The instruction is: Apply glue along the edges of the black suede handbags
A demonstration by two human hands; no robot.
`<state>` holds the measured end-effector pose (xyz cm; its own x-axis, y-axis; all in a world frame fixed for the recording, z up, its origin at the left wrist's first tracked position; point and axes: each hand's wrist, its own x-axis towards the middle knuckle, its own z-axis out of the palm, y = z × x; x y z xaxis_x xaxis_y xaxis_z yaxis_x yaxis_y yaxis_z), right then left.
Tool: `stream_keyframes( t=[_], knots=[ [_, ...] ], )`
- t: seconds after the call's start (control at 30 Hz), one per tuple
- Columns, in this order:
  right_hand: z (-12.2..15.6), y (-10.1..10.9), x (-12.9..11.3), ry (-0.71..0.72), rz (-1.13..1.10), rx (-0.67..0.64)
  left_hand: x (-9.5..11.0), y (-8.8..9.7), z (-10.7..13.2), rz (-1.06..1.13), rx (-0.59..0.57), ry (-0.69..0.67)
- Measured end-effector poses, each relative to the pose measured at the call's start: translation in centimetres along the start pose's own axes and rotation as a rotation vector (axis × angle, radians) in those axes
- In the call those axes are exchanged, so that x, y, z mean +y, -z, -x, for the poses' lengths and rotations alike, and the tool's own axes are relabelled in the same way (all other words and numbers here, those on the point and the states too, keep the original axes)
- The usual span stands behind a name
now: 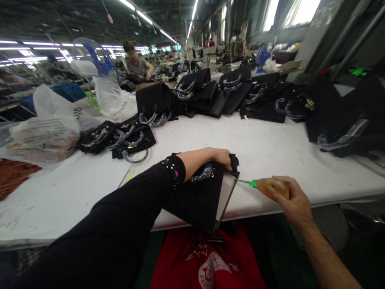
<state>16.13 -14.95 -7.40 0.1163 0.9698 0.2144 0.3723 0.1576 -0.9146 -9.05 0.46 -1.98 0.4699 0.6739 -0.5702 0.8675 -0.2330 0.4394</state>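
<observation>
A black handbag (192,202) lies at the table's front edge, its handle (202,173) wrapped in clear plastic. Its side stands open and shows a pale inner panel (225,194). My left hand (223,157) reaches across the bag, its fingers closed on a black flap (234,163) at the far corner. In my right hand (293,200) is a squeeze bottle (272,188) of amber liquid, held nearly level. The bottle's thin green nozzle (245,182) points left, its tip at the edge of the bag's open side.
Several black handbags (197,94) line the back of the white table (192,136); smaller ones (132,140) lie at the left. Clear plastic bags (57,124) and brown pieces (15,176) are further left. A co-worker (136,64) sits beyond, near a blue fan (104,64).
</observation>
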Motion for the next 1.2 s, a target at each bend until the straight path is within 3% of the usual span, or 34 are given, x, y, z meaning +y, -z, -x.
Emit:
stream_keyframes(
  t=[0.1, 0.23, 0.37, 0.5, 0.63, 0.77, 1.0, 1.2],
  knots=[
    [0.3, 0.1, 0.1, -0.003, 0.003, 0.014, 0.0, 0.0, 0.0, -0.001, -0.001, 0.001],
    [0.6, 0.3, 0.6, 0.025, 0.001, -0.072, 0.1, 0.0, 0.0, -0.002, -0.003, -0.003],
    [0.8, 0.3, 0.9, 0.027, -0.005, -0.034, 0.1, 0.0, 0.1, -0.005, -0.016, -0.022],
    [1.1, 0.1, 0.6, 0.044, -0.007, -0.122, 0.1, 0.0, 0.2, -0.004, -0.013, -0.019],
    [1.5, 0.2, 0.2, 0.065, -0.011, -0.048, 0.2, -0.2, 0.3, 0.003, -0.004, -0.008],
    [1.9, 0.6, 0.1, 0.076, -0.013, -0.137, 0.2, -0.1, 0.4, 0.011, -0.004, -0.015],
    [2.0, -0.1, 0.4, 0.084, -0.013, -0.023, 0.4, -0.2, 0.7, 0.018, -0.005, -0.028],
    [2.5, 0.5, 0.0, 0.108, -0.012, -0.248, 0.3, -0.3, 0.8, 0.04, 0.004, -0.02]
  ],
)
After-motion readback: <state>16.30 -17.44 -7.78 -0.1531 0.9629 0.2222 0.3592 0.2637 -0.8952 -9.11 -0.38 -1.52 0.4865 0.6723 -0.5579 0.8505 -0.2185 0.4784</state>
